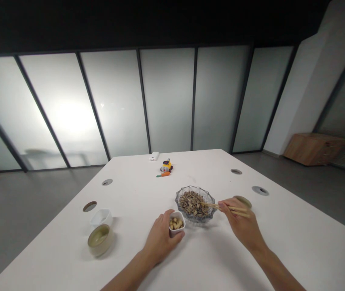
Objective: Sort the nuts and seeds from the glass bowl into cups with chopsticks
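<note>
The room is closed off at the back by frosted panels (pixel 168 97) set in dark frames, and a wooden cabinet (pixel 314 149) is seen on the floor at the far right. A white table (pixel 136 210) is seen in front, with round openings (pixel 89 206) cut near both side edges.

A small white cup (pixel 176 233) of pale nuts (pixel 176 223) is gripped by the left hand (pixel 160 236), its fingers and thumb wrapped about the sides. The cup is held upright, just beside the near left edge of a glass bowl (pixel 201 218); whether the two are touching cannot be told. The bowl is filled with striped seeds (pixel 192 202).

A pair of chopsticks (pixel 212 205) is gripped in the closed right hand (pixel 243 226), the tips laid among the seeds at the right side of the bowl. A green dish (pixel 242 201) is partly hidden behind this hand.

To the left, well apart from the cup, a green pot (pixel 101 248) is placed just in front of a white tub (pixel 101 218). Farther back, a yellow toy (pixel 166 165) is set behind an orange tool (pixel 164 175), with a white box (pixel 154 156) near the far edge.
</note>
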`<control>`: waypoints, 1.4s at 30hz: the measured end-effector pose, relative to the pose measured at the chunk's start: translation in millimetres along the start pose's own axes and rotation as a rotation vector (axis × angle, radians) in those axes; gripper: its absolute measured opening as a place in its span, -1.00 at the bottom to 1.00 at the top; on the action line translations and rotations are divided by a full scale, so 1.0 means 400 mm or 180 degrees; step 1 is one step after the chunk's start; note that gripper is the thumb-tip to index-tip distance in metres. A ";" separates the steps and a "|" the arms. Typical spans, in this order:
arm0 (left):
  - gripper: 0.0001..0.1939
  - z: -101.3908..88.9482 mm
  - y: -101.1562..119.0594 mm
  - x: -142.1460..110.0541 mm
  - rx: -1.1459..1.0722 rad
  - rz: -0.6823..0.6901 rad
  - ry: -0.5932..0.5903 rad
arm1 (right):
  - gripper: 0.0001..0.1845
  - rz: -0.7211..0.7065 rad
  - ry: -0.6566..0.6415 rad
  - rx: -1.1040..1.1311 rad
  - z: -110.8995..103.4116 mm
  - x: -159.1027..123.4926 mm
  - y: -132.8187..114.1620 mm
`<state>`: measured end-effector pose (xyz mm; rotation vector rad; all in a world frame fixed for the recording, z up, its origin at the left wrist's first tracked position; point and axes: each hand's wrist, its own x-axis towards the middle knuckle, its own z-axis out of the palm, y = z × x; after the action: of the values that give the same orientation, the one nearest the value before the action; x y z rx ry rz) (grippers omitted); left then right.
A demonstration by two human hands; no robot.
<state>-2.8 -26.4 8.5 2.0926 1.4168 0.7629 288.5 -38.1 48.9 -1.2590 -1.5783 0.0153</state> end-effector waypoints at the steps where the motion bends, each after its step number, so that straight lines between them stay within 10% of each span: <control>1: -0.36 0.000 0.000 0.000 0.0001 0.0002 -0.0005 | -0.56 -0.0007 -0.0003 0.0022 -0.001 -0.001 -0.001; 15: -0.37 -0.002 0.004 0.001 0.0008 0.0007 -0.0032 | -0.55 0.1394 0.0134 0.2246 0.026 -0.006 -0.038; 28: -0.37 -0.001 0.003 0.000 -0.0051 -0.0014 -0.0010 | -0.70 0.0105 -0.0810 0.1011 0.043 -0.036 -0.023; 42: -0.36 0.004 -0.008 0.002 0.0021 0.0009 -0.0023 | -0.74 -0.0193 -0.0357 0.0660 0.047 -0.034 0.024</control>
<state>-3.5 -24.7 5.5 2.1007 1.4145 0.7521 280.1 -33.1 25.8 -1.0636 -1.6642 0.2094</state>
